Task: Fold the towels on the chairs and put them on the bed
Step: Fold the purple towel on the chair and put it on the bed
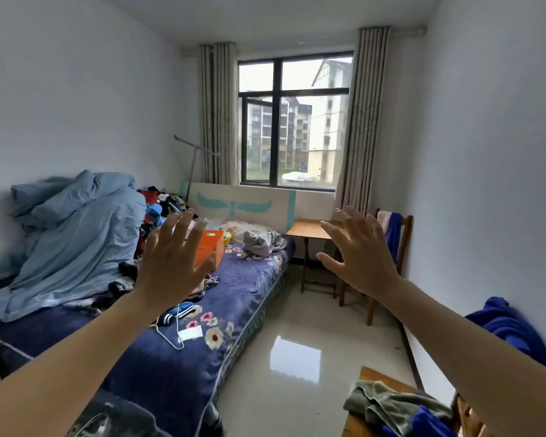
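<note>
Narrow room: white walls (76, 105), glossy tiled floor (297, 326), dark-framed window (293, 121) between striped curtains (218, 115) admitting daylight; small wooden table (306, 228) below

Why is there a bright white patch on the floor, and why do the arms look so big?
Head view: light from the window mirrored in the glossy floor; same view, the wide lens stretches the edges, so the forearms look huge and the blue towel at the right edge smears.
</note>
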